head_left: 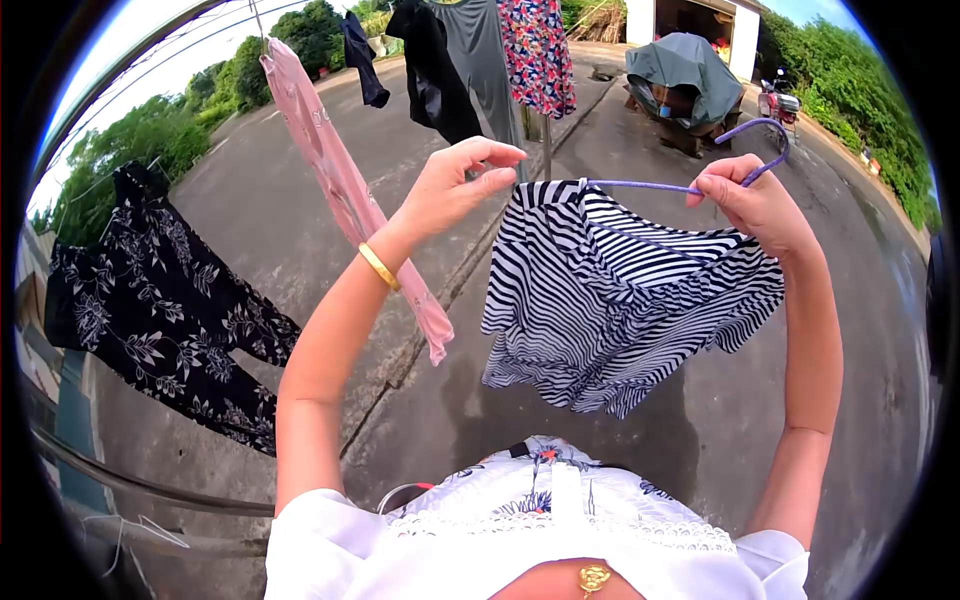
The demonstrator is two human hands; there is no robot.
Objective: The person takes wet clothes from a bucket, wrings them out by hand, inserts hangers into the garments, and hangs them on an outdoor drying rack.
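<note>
The right hand (752, 200) is closing around the purple hanger (640, 185), from which the striped top (620, 290) is hanging above the pavement. The left hand (462, 180), partly open, is holding nothing, thumb and fingertips apart near the top.

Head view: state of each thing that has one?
Left hand: open, near the striped top
Right hand: closed on the purple hanger
Purple hanger: held, hook free, one end inside the striped top
Striped top: unfolded, hanging down
Pink garment: hanging, narrow
Black floral trousers: hanging, spread
Red floral garment: hanging
Grey-green cover: draped
Building: doorway open
</note>
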